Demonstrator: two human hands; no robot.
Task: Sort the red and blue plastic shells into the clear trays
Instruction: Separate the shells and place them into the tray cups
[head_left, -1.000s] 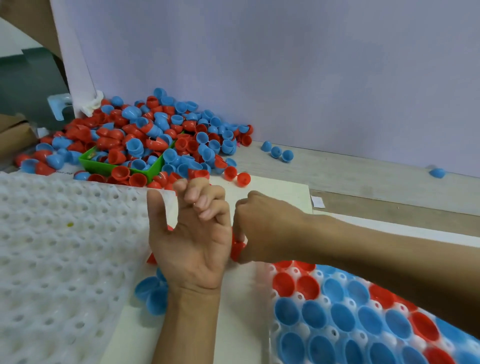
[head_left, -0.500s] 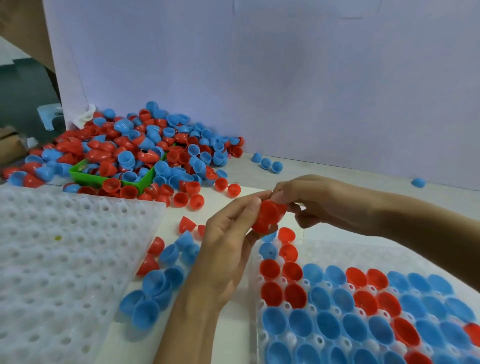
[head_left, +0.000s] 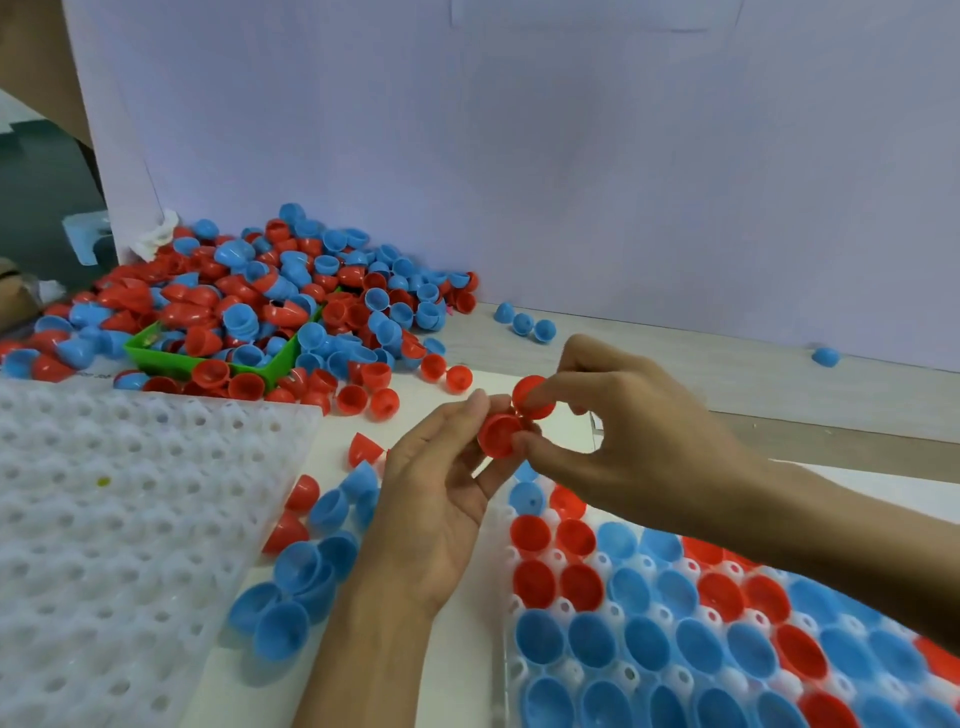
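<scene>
Left hand (head_left: 436, 499) pinches a red shell (head_left: 500, 435) above the filled tray (head_left: 511, 623); right hand (head_left: 628, 431) pinches a second red shell (head_left: 534, 397) touching it. The shells look light, thin, stiff and probably slippery: best gripped by the rim.

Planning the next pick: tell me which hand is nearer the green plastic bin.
Left. The left hand is right of and nearer the camera than the green plastic bin; the right hand lies farther right.

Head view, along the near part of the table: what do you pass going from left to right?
Empty white tray → loose blue shells → left hand holding a red shell → tray filled with red and blue shells.
</scene>
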